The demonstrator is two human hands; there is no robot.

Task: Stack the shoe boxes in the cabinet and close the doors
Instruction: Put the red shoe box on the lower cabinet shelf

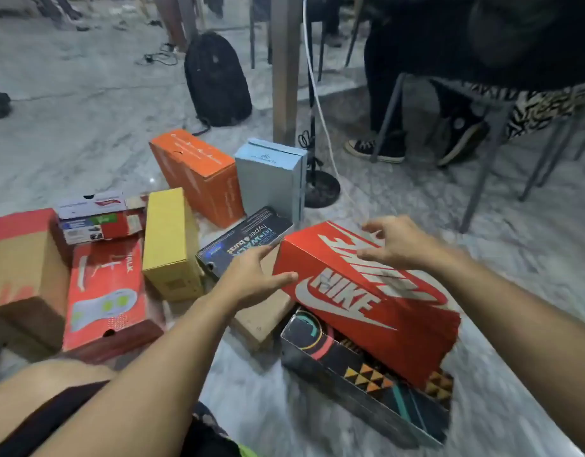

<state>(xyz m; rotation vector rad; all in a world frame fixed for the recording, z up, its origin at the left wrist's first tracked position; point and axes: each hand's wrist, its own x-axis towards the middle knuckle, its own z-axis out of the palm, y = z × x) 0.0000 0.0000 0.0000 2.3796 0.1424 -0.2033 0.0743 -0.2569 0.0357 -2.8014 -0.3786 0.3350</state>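
On the marble floor (86,103), the red Nike box (367,291) lies tilted atop a patterned black box (367,380), both hands spread with released grip: left hand (251,278) touching its end, right hand (396,242) over its top.

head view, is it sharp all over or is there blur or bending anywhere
Head view: sharpest mid-frame, where the print on the red Nike box reads clearly; the patterned black box beneath it smears toward the lower edge; wide-angle bending curves the floor and chair legs at the rim; lighting is dim and even, without harsh glare.
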